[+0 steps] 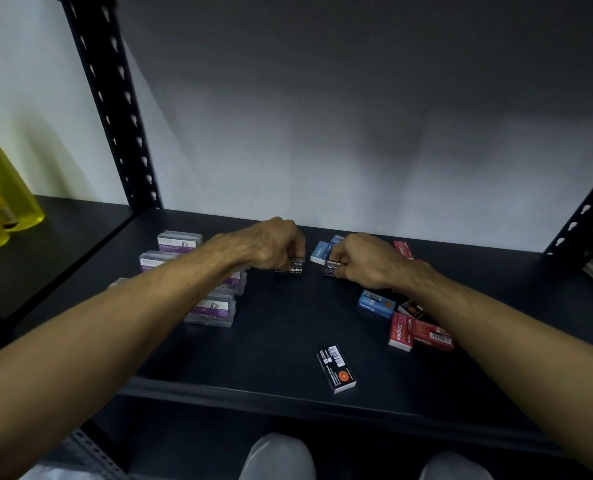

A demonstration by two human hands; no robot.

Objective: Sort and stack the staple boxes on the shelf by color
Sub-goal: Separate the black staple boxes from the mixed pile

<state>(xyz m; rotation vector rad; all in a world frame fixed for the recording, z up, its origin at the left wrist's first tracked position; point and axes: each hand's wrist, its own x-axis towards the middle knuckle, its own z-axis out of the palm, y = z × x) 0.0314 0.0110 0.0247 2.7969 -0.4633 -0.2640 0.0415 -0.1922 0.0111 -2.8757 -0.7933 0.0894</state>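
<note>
— Fingers curled on both sides! The left hand point(271, 244) pinches a black staple box point(293, 266) from above, its grip clamped tight, the box low over the dark shelf point(274, 341).

— And the right hand point(364, 259) has its own grip closed on a second black box point(333, 268), just beside the first, the two boxes a little apart.

— Behind the right knuckles sit blue boxes point(321, 252), and a red box point(404, 249) lies further right.

— Nearer the front, under the right forearm: another blue box point(374, 304) and red boxes point(418, 334) bunched together.

— One black box point(336, 368) lies alone near the front edge.

— Clear paper clip cases point(179, 242) cluster under the left forearm, and yellow bottles point(1, 202) stand far left.
</note>
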